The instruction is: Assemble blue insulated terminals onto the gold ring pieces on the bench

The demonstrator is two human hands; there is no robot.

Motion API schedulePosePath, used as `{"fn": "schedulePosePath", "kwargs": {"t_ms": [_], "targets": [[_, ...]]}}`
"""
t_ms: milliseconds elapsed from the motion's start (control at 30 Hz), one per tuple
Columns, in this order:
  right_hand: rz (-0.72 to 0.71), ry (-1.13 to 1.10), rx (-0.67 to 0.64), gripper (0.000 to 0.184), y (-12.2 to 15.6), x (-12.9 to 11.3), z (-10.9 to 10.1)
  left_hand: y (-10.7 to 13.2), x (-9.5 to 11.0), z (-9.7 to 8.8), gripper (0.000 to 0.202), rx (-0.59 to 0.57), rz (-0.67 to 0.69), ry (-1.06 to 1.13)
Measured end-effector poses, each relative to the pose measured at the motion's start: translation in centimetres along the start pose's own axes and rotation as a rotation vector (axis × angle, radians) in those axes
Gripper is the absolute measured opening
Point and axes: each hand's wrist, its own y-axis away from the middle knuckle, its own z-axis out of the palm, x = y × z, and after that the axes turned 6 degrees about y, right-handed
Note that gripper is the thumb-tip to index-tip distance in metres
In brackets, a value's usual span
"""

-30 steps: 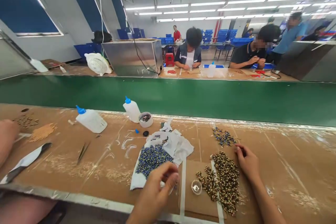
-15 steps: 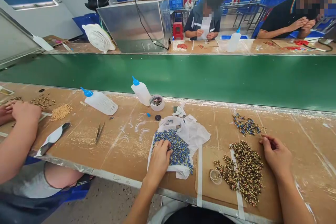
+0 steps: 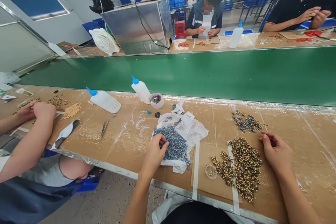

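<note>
My left hand (image 3: 154, 152) is over the left side of a heap of small blue-and-yellow pieces (image 3: 176, 145), which lies on a white cloth (image 3: 195, 127). Its thumb and fingertips are pinched; anything between them is too small to make out. To the right, my right hand (image 3: 277, 152) rests by the cardboard-covered table, thumb and forefinger closed together on something I cannot make out. Beside it lies a large heap of small gold-and-dark pieces (image 3: 246, 169). Just beyond is a smaller pile of blue-and-gold pieces (image 3: 245, 121). A small clear round dish (image 3: 210, 171) stands left of the gold heap.
Two white bottles with blue nozzles, one (image 3: 141, 91) upright-leaning and one (image 3: 106, 102) tilted, stand near a small tub (image 3: 156, 101). Tweezers (image 3: 104, 129) lie further left. A green belt (image 3: 199, 73) runs behind. A co-worker's arm (image 3: 39, 136) is at left; others sit opposite.
My left hand has lifted slightly off the blue heap, its fingers now drawn into a pinch. My right hand stays nearly where it was. The view has shifted a little to the left.
</note>
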Motion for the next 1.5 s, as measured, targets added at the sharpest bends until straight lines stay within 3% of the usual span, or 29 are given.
{"fn": "schedulePosePath", "kwargs": {"t_ms": [200,367,567,700,833,900,1033,1367,1500], "targets": [[-0.004,-0.006,0.001,0.043,0.0,-0.3,0.1,0.0,0.4,-0.2,0.009,0.060,-0.053,0.075],[0.007,-0.070,-0.004,0.041,0.1,-0.8,-0.1,0.0,1.6,0.3,0.016,0.019,-0.067,0.263],[0.039,-0.253,-0.102,0.039,2.9,-1.7,-3.1,1.2,4.4,1.4,0.027,-0.177,-0.206,0.930],[-0.004,-0.259,-0.171,0.035,6.9,-4.9,-5.7,2.0,6.5,2.7,0.026,-0.322,-0.323,1.336],[-0.199,-0.208,-0.497,0.026,10.1,-10.7,-6.7,2.5,7.8,3.1,0.026,-0.470,-0.507,1.593],[-0.303,-0.230,-0.622,0.024,10.9,-13.2,-6.4,2.5,8.0,2.9,0.026,-0.518,-0.583,1.629],[-0.358,-0.214,-0.703,0.020,11.6,-15.8,-4.9,2.4,7.9,2.9,0.027,-0.511,-0.644,1.647],[-0.345,-0.181,-0.705,0.012,12.1,-16.9,-3.6,1.8,8.0,3.8,0.024,-0.590,-0.613,1.641],[-0.310,-0.200,-0.688,0.012,12.2,-16.9,-3.1,1.7,8.4,3.7,0.021,-0.537,-0.537,1.498]]}}
